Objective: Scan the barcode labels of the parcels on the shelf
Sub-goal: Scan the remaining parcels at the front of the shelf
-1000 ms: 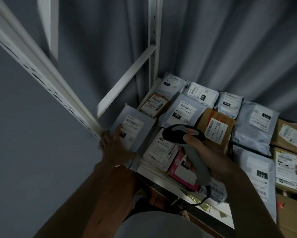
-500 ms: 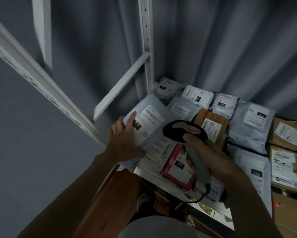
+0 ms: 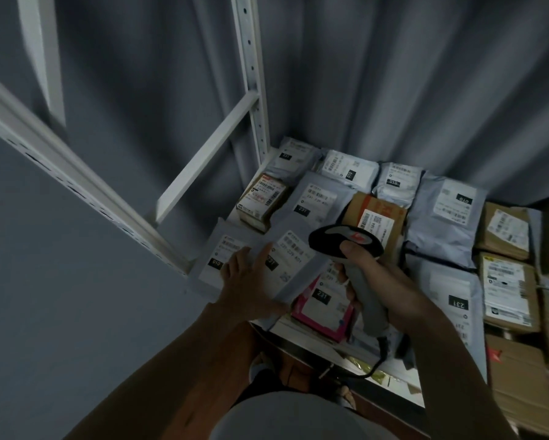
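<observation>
Because a barcode only reads when its label faces the scanner, the left hand (image 3: 251, 281) holds a grey mailer (image 3: 293, 268) lifted off the pile, label up. Its thumb lies on the label's near edge and the fingers (image 3: 235, 265) reach to the mailer's far side; whether they curl under it cannot be told from this view, though the raised, tilted bag suggests a grip rather than a flat press.

The right hand (image 3: 371, 277) is clenched round the grey handle of the barcode scanner (image 3: 346, 241), thumb on top just behind its black head. That head hangs right beside the left thumb, over the mailer's edge, probably so that a small turn of the wrist brings the window onto the printed bars. Its cable drops away below the wrist.

Just beyond the left fingertips lies another grey bag with a 010 sticker (image 3: 225, 258), uncovered and likely the next candidate. Beneath the right fingers sits a pink parcel (image 3: 322, 312), and ahead of the scanner head a brown taped box (image 3: 377, 217). All rest label-up in rows on the white shelf (image 3: 298, 331), presumably laid so each can be scanned with little handling.

The lifted mailer appears to be the parcel in hand; most of the others seemingly wait.
</observation>
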